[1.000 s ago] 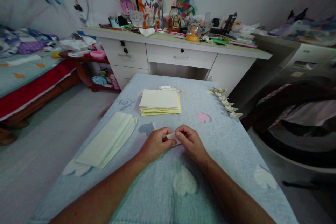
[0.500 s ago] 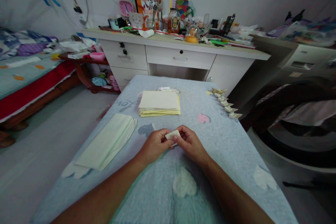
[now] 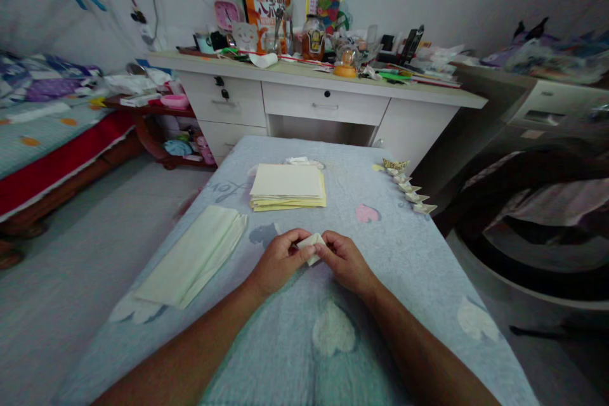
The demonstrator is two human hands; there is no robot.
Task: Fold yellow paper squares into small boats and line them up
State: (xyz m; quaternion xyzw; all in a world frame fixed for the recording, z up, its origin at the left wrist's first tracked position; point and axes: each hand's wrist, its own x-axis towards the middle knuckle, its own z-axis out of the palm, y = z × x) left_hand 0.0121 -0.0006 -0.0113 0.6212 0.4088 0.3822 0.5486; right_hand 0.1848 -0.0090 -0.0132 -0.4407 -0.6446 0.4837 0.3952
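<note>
A small folded piece of cream paper is pinched between both hands above the middle of the table. My left hand grips its left side, thumb on the near face. On the right edge, my right hand holds it with thumb and fingers. Beyond the hands lies a stack of cream and yellow paper sheets. Long pale-green folded paper rests to the left. At the right table edge stands a row of several small folded paper boats, with a patterned one at the far end.
A blue patterned cloth covers the table. Behind it stands a white desk crowded with jars, a clock and an orange bag. A washing machine is at the right, a bed at the left.
The folded paper has turned in my fingers, so a pointed peak and folded flaps now show between the hands. Both hands remain in nearly the same place.
</note>
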